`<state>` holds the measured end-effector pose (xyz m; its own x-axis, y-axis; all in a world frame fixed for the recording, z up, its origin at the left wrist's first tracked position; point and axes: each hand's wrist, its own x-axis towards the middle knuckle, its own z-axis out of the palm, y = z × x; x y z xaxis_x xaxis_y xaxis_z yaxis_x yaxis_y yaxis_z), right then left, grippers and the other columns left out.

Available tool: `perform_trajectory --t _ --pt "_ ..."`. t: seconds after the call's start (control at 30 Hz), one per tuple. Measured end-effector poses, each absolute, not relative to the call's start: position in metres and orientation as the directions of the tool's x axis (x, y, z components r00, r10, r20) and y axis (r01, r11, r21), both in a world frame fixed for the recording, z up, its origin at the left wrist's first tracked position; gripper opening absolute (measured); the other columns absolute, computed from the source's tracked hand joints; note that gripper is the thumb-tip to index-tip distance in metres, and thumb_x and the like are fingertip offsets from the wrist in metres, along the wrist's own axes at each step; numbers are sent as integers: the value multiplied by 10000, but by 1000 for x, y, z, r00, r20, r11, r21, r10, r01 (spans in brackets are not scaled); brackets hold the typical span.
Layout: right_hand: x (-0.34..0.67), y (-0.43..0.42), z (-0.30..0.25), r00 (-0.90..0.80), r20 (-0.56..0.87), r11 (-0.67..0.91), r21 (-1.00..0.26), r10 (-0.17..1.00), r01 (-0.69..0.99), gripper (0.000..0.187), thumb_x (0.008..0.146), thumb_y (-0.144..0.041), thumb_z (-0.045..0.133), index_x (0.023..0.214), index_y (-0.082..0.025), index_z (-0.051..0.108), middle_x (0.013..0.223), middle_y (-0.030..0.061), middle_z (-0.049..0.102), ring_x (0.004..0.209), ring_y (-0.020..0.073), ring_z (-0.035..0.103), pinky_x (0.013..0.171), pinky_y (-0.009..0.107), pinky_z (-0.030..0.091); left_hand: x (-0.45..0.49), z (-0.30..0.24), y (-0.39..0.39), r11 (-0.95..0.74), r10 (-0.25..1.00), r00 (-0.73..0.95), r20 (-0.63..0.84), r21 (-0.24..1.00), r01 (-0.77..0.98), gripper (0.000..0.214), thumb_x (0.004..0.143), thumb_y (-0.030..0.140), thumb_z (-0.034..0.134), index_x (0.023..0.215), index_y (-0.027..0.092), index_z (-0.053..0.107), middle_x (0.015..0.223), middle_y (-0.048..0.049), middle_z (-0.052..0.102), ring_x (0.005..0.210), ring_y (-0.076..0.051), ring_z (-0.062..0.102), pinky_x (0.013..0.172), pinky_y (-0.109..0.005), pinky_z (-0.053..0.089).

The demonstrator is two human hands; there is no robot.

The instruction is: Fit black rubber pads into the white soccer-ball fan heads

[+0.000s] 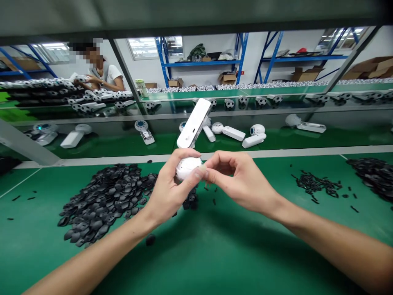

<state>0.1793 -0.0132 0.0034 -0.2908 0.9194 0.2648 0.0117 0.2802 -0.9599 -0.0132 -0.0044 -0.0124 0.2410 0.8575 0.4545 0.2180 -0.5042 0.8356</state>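
My left hand (167, 186) grips the round white head (186, 168) of a white plastic device, whose long flat white handle (194, 123) points up and away from me. My right hand (239, 180) reaches in from the right, its thumb and fingertips pinched on a small dark piece (203, 167) at the edge of the head. Fingers hide most of that piece. Below my hands, a large pile of black moulded pieces (104, 200) lies on the green work mat (215, 258), with a few loose ones nearer my left hand.
More black pieces (316, 184) lie to the right. Beyond a raised white ledge (276, 152), white devices (233, 133) lie on a lower green surface. A person (101, 73) handles similar items at the far left. Blue shelving (201, 63) with cardboard boxes stands behind.
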Motion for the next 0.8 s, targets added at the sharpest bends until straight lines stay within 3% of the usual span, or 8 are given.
perform_trajectory --t 0.33,0.53,0.8 --pt "181 -18 5 -342 258 285 -958 904 29 124 948 -251 741 858 -182 792 817 22 785 747 164 717 688 274 587 -11 -12 -4 -508 858 192 477 845 168 331 844 460 901 997 250 696 785 4 654 677 -169 588 597 -269 472" --pt "189 -14 10 -455 244 277 -961 857 8 171 1023 -201 660 1094 -184 815 1019 39 843 824 151 801 740 256 638 -15 -16 4 -470 882 120 456 868 159 288 900 476 846 987 241 704 930 -26 695 795 -179 619 655 -270 469" --pt "192 -3 -2 -361 286 391 -883 888 261 184 1026 -251 673 1155 -195 791 1089 37 841 817 174 793 732 306 603 -15 -7 11 -260 955 119 272 960 -104 304 816 391 908 933 224 682 929 -12 677 768 -150 600 686 -246 540"
